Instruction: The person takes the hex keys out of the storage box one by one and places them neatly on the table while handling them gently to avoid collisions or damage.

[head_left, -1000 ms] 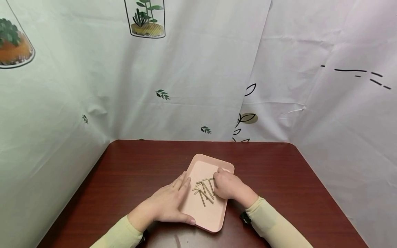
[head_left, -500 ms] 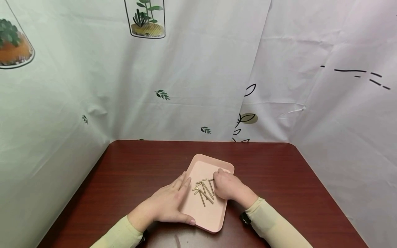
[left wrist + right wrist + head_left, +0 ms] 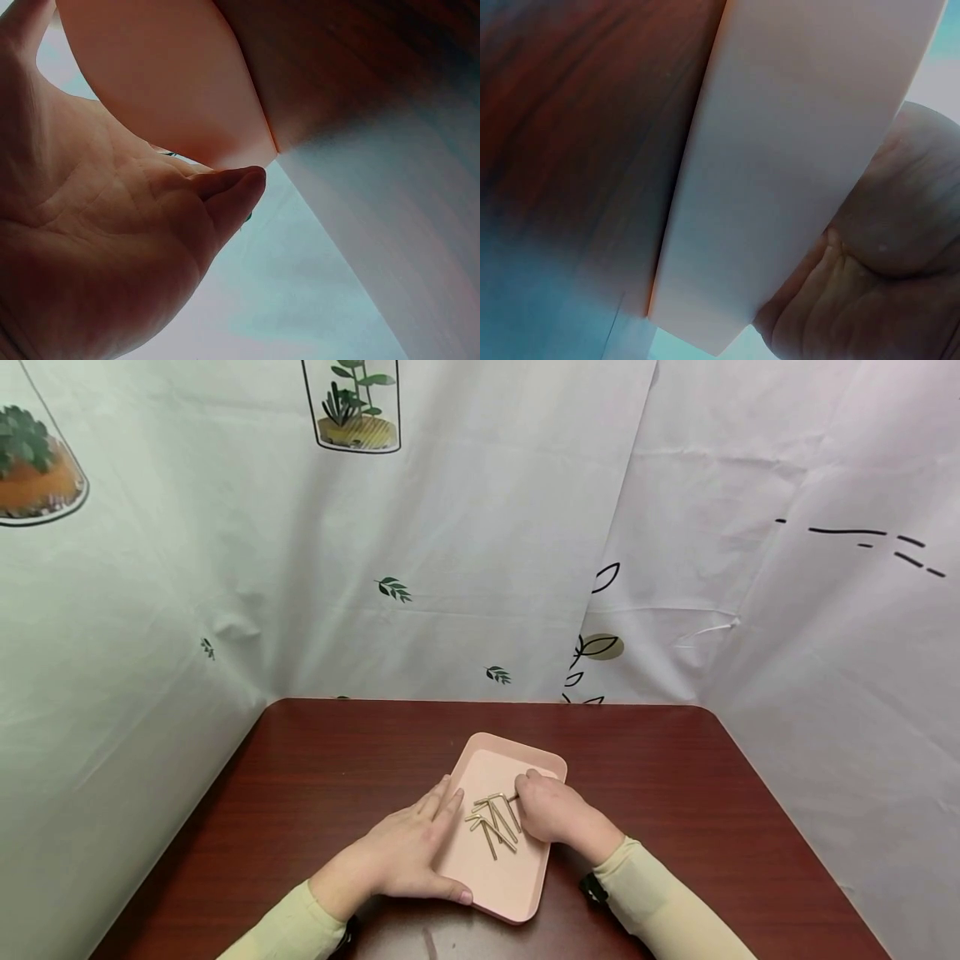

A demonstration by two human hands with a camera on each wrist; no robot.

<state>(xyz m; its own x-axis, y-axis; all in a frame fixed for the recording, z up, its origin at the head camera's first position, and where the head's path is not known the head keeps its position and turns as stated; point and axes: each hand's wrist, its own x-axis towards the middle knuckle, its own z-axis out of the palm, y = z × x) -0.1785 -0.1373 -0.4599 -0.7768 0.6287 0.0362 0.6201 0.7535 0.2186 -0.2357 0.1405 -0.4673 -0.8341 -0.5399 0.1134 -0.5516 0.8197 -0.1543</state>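
A pink tray lies at an angle on the table, with several brass-coloured L-shaped rods inside, some crossing each other. My left hand rests along its left side, fingers straight and thumb at the near rim; the left wrist view shows this palm beside the tray wall. Over the tray's right part, my right hand has curled fingers pinching one rod, of which a short end shows. In the right wrist view the tray's outer wall hides the fingertips of this hand.
The dark red-brown table has rounded far corners. White fabric printed with plants and leaves hangs behind and at both sides. A dark band is on my right wrist.
The rod end at my right fingers has tilted slightly, and the long leg of the rod beside it has shifted a little to the right. My left hand and the tray have stayed put.
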